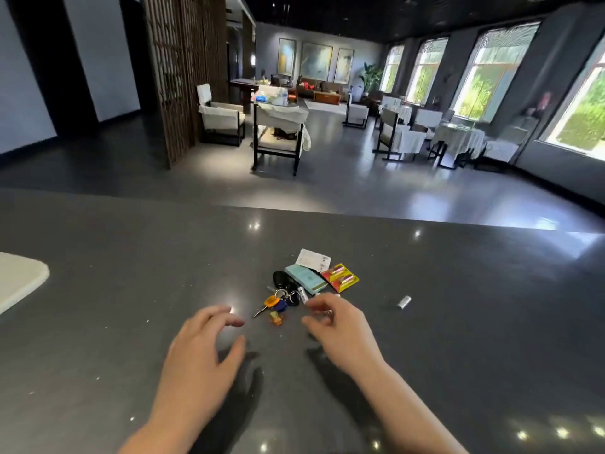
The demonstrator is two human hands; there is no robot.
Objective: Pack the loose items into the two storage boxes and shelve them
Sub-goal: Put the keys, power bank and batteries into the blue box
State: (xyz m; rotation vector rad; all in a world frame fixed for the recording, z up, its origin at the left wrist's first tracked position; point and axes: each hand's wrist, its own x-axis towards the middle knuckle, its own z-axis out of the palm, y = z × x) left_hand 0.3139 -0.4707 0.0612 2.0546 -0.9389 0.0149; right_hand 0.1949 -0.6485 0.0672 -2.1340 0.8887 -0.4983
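Note:
A small heap of loose items lies on the dark counter (131, 290): a key bunch (282, 302) with orange, yellow and blue tags, a black key fob (281, 278), a pale teal packet (305, 278), a white card (313, 259) and a red-yellow battery pack (340, 277). A single silver battery (404, 302) lies apart to the right. My left hand (199, 355) hovers open just left of the keys. My right hand (337, 326) is curled beside the heap, fingertips near a small silver item (302, 294); whether it grips anything is unclear. No storage box is in view.
A white rounded object (19, 278) juts in at the counter's left edge. Beyond the counter's far edge lies a dark floor with white armchairs (222, 116), covered tables (458, 139) and a wooden lattice screen (183, 77).

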